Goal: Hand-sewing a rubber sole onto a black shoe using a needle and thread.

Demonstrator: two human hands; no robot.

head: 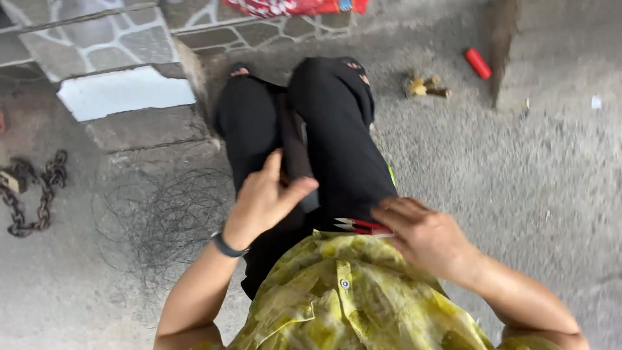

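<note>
I sit with my legs in black trousers [337, 129] stretched over a concrete floor. My left hand [262, 198], with a dark band on the wrist, grips a long dark flat strip [295, 146] that lies between my thighs. On my right thigh rests my right hand [424, 236], which holds a small pair of red and white snips [359, 226] with the tips pointing left. The hem of my yellow-green shirt [343, 285] lies just below both hands.
A loose tangle of thin black strands [165, 217] lies on the floor to my left. A rusty chain [35, 191] is at the far left, beside a stone-faced step [123, 91]. A red cylinder [477, 63] and small wood scraps [424, 86] lie beyond my feet.
</note>
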